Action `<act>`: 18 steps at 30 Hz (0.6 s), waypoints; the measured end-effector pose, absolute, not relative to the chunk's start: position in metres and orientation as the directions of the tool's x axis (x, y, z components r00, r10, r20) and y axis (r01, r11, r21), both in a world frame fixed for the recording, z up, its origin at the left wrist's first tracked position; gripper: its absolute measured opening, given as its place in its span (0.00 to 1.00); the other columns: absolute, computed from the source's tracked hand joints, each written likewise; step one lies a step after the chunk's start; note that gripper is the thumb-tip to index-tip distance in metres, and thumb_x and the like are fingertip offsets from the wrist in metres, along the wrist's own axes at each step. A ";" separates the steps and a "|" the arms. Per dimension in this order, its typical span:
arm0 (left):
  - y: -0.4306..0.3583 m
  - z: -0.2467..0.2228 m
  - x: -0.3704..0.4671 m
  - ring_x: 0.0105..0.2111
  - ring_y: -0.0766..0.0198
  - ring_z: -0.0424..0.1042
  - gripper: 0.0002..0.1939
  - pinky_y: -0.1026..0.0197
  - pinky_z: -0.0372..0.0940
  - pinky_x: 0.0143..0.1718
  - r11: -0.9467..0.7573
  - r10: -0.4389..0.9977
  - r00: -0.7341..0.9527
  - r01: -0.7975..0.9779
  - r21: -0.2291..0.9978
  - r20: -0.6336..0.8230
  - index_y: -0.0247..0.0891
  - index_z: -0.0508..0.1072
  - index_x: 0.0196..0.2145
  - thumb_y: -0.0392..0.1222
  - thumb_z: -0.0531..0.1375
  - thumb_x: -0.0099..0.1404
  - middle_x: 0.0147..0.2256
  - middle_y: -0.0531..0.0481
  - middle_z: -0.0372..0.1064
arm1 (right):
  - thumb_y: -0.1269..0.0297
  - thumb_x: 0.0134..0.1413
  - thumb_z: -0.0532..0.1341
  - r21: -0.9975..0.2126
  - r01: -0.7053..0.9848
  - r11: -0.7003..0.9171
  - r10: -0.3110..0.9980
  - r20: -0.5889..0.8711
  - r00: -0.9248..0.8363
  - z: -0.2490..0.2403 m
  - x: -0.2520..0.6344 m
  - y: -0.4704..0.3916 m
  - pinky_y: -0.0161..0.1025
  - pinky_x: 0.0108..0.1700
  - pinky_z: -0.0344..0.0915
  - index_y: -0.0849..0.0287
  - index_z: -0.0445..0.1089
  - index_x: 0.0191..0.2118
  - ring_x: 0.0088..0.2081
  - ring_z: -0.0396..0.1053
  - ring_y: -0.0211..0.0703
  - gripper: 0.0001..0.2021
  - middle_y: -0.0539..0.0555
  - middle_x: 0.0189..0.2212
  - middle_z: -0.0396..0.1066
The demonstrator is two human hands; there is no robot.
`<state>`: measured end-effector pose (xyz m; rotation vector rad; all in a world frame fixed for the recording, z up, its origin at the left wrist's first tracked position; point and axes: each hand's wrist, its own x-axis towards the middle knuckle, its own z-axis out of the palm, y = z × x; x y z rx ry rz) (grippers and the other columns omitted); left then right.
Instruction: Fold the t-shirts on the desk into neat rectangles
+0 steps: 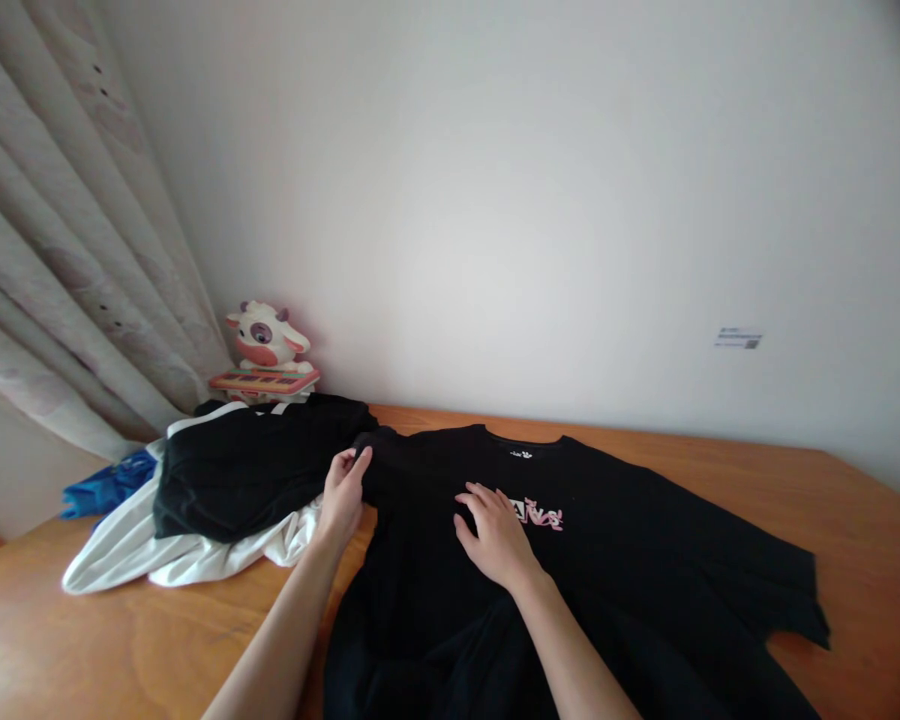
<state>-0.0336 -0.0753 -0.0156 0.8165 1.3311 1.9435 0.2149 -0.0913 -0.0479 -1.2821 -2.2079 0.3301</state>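
A black T-shirt [615, 540] lies spread on the wooden table, its neckline toward the wall and a white and pink print on the chest. My left hand [343, 492] pinches the edge of the shirt's left-side sleeve between thumb and fingers. Over the chest, just left of the print, my right hand [493, 530] rests with its fingers apart and holds nothing. The sleeve on the right lies stretched out toward the table's right side. Folds bunch up in the lower part of the shirt, which runs out of view at the bottom.
Left of the shirt is a pile of clothes: a black garment [247, 475] with white trim, a white one [112, 550] and a blue one [112, 482]. Behind it stands a cow toy with a keyboard [266, 350]. A curtain [67, 230] hangs at left; the wall borders the table [765, 465].
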 end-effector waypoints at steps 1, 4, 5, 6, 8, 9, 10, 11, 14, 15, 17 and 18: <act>-0.079 -0.010 -0.026 0.40 0.60 0.79 0.16 0.60 0.73 0.43 -0.324 0.805 -0.546 -0.076 0.943 0.232 0.42 0.68 0.34 0.49 0.70 0.56 0.33 0.53 0.77 | 0.63 0.64 0.57 -0.485 0.709 0.513 0.856 0.350 -0.380 -0.050 0.215 -0.090 0.58 0.69 0.52 0.57 0.74 0.54 0.64 0.64 0.54 0.16 0.61 0.60 0.70; -0.096 0.000 0.000 0.54 0.56 0.74 0.10 0.53 0.68 0.56 -0.460 0.857 -0.094 0.299 0.836 0.506 0.43 0.71 0.43 0.43 0.64 0.64 0.51 0.46 0.76 | 0.63 0.64 0.56 -0.577 0.644 0.503 0.862 0.387 -0.327 -0.057 0.215 -0.084 0.58 0.68 0.54 0.57 0.71 0.57 0.61 0.67 0.54 0.19 0.61 0.58 0.73; -0.103 0.001 0.008 0.59 0.54 0.70 0.13 0.49 0.65 0.61 -0.509 0.849 0.100 0.419 0.751 0.519 0.44 0.71 0.47 0.39 0.63 0.64 0.58 0.44 0.71 | 0.63 0.63 0.55 -0.627 0.610 0.485 0.872 0.394 -0.289 -0.059 0.215 -0.082 0.57 0.66 0.57 0.57 0.69 0.60 0.59 0.69 0.53 0.21 0.61 0.56 0.74; -0.111 0.000 0.016 0.63 0.52 0.65 0.19 0.45 0.60 0.65 -0.557 0.827 0.270 0.516 0.651 0.493 0.45 0.70 0.52 0.35 0.62 0.63 0.63 0.44 0.66 | 0.63 0.63 0.54 -0.683 0.569 0.457 0.887 0.393 -0.241 -0.061 0.216 -0.079 0.55 0.64 0.61 0.58 0.65 0.62 0.57 0.71 0.53 0.23 0.61 0.54 0.75; -0.123 -0.007 0.026 0.67 0.51 0.59 0.31 0.41 0.55 0.68 -0.625 0.779 0.481 0.636 0.452 0.402 0.46 0.67 0.59 0.28 0.59 0.60 0.68 0.45 0.58 | 0.61 0.64 0.52 -0.800 0.461 0.383 0.921 0.365 -0.133 -0.064 0.218 -0.073 0.50 0.58 0.67 0.58 0.59 0.67 0.54 0.74 0.53 0.27 0.61 0.51 0.77; -0.127 -0.011 0.029 0.67 0.51 0.58 0.34 0.41 0.56 0.68 -0.639 0.768 0.527 0.669 0.381 0.364 0.46 0.65 0.61 0.26 0.58 0.59 0.68 0.44 0.58 | 0.59 0.65 0.51 -0.849 0.398 0.349 0.935 0.344 -0.086 -0.064 0.219 -0.071 0.49 0.56 0.69 0.58 0.55 0.69 0.53 0.75 0.52 0.29 0.60 0.50 0.78; -0.130 -0.016 0.031 0.67 0.51 0.59 0.35 0.42 0.58 0.67 -0.639 0.767 0.542 0.693 0.333 0.344 0.45 0.64 0.62 0.25 0.57 0.58 0.67 0.44 0.59 | 0.57 0.66 0.50 -0.886 0.337 0.319 0.945 0.323 -0.045 -0.064 0.220 -0.070 0.48 0.55 0.69 0.58 0.52 0.70 0.53 0.75 0.51 0.30 0.59 0.48 0.78; -0.131 -0.019 0.032 0.65 0.51 0.61 0.35 0.43 0.60 0.65 -0.631 0.772 0.537 0.715 0.302 0.341 0.45 0.64 0.62 0.25 0.56 0.58 0.66 0.43 0.61 | 0.55 0.67 0.49 -0.912 0.286 0.294 0.953 0.302 -0.016 -0.062 0.222 -0.070 0.48 0.55 0.69 0.59 0.49 0.71 0.51 0.76 0.50 0.31 0.58 0.47 0.79; -0.129 -0.025 0.030 0.59 0.50 0.68 0.28 0.45 0.65 0.61 -0.571 0.796 0.445 0.777 0.265 0.410 0.44 0.65 0.60 0.32 0.59 0.62 0.61 0.43 0.68 | 0.49 0.68 0.50 -0.922 0.254 0.291 0.954 0.298 -0.009 -0.057 0.223 -0.073 0.48 0.56 0.69 0.55 0.47 0.72 0.52 0.76 0.49 0.33 0.57 0.50 0.78; -0.128 -0.025 0.029 0.57 0.51 0.70 0.25 0.45 0.67 0.59 -0.551 0.801 0.411 0.791 0.266 0.436 0.44 0.67 0.59 0.35 0.60 0.64 0.58 0.43 0.70 | 0.48 0.66 0.52 -0.905 0.279 0.322 0.945 0.325 -0.035 -0.056 0.223 -0.075 0.48 0.58 0.68 0.54 0.51 0.71 0.54 0.74 0.50 0.32 0.57 0.53 0.77; -0.128 -0.022 0.027 0.52 0.51 0.72 0.20 0.47 0.69 0.56 -0.537 0.803 0.383 0.798 0.275 0.457 0.44 0.69 0.56 0.43 0.62 0.66 0.53 0.44 0.72 | 0.49 0.64 0.56 -0.850 0.344 0.399 0.916 0.386 -0.109 -0.055 0.222 -0.077 0.49 0.61 0.65 0.52 0.63 0.65 0.58 0.71 0.51 0.28 0.57 0.56 0.74; -0.128 -0.019 0.026 0.52 0.51 0.72 0.21 0.47 0.69 0.55 -0.547 0.800 0.396 0.790 0.276 0.451 0.43 0.69 0.55 0.47 0.63 0.65 0.52 0.44 0.72 | 0.50 0.63 0.56 -0.827 0.368 0.426 0.904 0.407 -0.131 -0.056 0.221 -0.076 0.49 0.62 0.64 0.53 0.67 0.62 0.59 0.71 0.52 0.25 0.57 0.56 0.75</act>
